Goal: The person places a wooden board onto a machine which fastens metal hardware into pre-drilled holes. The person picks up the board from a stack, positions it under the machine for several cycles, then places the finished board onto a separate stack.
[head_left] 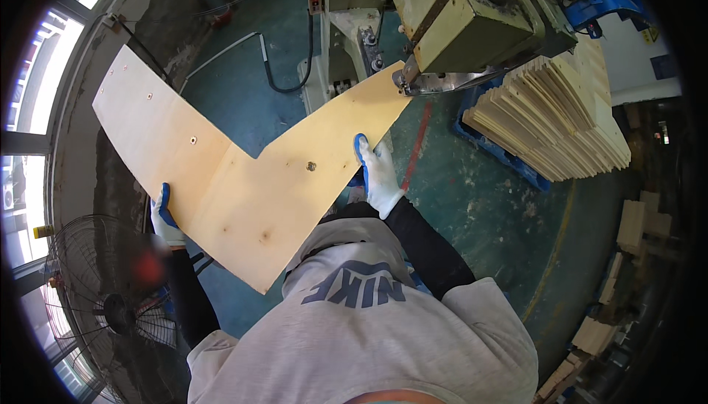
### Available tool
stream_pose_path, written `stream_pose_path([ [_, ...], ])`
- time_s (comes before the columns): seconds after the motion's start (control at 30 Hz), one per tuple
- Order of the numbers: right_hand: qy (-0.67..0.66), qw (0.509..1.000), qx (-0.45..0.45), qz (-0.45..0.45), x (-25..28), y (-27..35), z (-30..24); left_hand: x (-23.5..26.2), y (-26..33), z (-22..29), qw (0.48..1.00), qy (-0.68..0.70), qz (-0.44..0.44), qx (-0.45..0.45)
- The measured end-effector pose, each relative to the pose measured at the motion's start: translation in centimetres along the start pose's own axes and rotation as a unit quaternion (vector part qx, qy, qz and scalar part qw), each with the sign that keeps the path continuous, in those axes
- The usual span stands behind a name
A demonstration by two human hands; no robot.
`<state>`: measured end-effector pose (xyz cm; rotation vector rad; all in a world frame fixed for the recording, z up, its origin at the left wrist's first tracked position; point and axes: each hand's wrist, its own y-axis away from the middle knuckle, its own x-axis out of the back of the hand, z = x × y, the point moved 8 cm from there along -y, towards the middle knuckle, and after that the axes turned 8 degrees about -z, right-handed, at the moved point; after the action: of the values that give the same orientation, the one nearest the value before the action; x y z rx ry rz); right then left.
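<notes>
Dark lettering (355, 286) (upside down) on the grey shirt (354, 345).

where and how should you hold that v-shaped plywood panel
Likely by both wings' outer edges, from the wearer's side: the broad plywood panel has its notch facing away and its right tip at the machine. The left hand and right hand grip there.

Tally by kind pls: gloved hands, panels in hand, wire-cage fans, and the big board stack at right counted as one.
Gloved hands: 2 (left hand, right hand)
Held wooden panel: 1
Wire-cage fan: 1
Big board stack: 1 (single boards too tightly packed to count reliably)
Total: 5
</notes>
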<state>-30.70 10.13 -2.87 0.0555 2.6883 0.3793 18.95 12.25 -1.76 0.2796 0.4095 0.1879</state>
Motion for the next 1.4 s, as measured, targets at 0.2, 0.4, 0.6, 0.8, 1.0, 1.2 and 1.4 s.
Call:
stream_pose_path([
  [0.2, 0.004, 1.000, 0.021, 0.014, -0.5, 0.1, -0.8, 1.5, -0.2, -0.2, 0.998, -0.024, 0.042, -0.029],
  [0.4, 0.006, 1.000, 0.008, 0.013, 0.0, -0.4, 0.3, 0.6, -0.4, -0.3, 0.999, -0.020, 0.039, -0.022],
  [0.6, 0.032, 0.999, 0.001, 0.011, -0.1, -0.1, 0.8, 0.1, -0.3, 0.7, 0.999, 0.015, 0.023, -0.027],
  [0.8, 0.030, 0.999, 0.011, -0.002, -0.3, -0.9, -0.1, 0.6, -0.9, 0.8, 0.998, 0.023, 0.021, -0.048],
  [1.0, -0.027, 0.999, 0.029, -0.024, -0.5, 0.2, -0.6, -0.3, 2.3, -0.4, 0.997, 0.010, 0.055, -0.045],
  [1.2, -0.076, 0.992, -0.050, -0.088, -2.5, 5.8, -0.3, 6.9, 8.4, -6.5, 0.996, 0.008, 0.042, 0.074],
  [1.4, -0.056, 0.997, -0.058, -0.013, 7.5, 7.7, -1.4, -1.8, 13.3, -18.3, 0.961, 0.084, -0.017, 0.264],
])
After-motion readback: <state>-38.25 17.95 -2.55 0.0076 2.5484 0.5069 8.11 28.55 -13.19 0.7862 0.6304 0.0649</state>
